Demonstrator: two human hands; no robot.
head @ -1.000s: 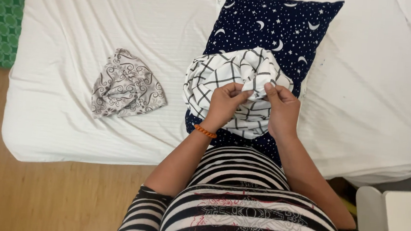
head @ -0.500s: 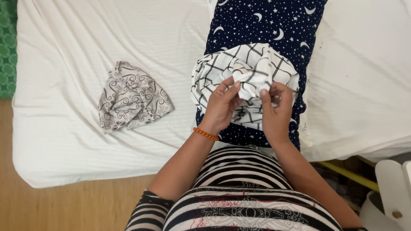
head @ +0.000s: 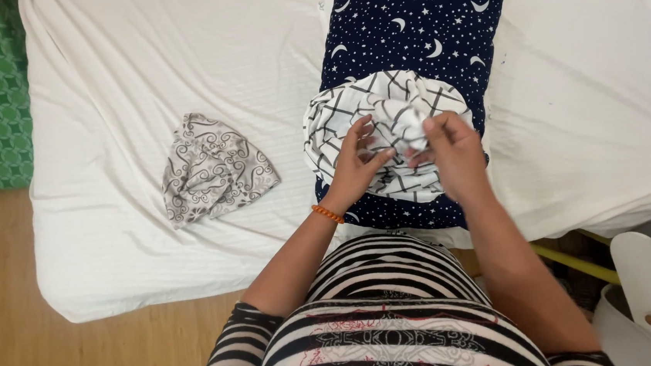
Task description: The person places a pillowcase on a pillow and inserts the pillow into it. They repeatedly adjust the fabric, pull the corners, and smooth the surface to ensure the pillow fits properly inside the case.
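Bed: white sheet (head: 157, 54) under us, navy star pillow (head: 414, 35) lengthwise ahead.
Cloth: our grid-patterned white cloth (head: 330, 121) bunches on the pillow's near end.
Left hand (head: 357, 170): pinching a fold.
Right hand (head: 455, 154): pinching too, equally near.
Aside: swirl-print cloth (head: 214, 168) lies left.

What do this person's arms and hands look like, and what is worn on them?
Both arms are bare from above the elbow down. Short sleeves of a black-and-white striped top with a red and black printed design across the front cover the upper arms. The left hand has a thin orange bracelet at the wrist. The right hand shows no gloves, rings or watch.
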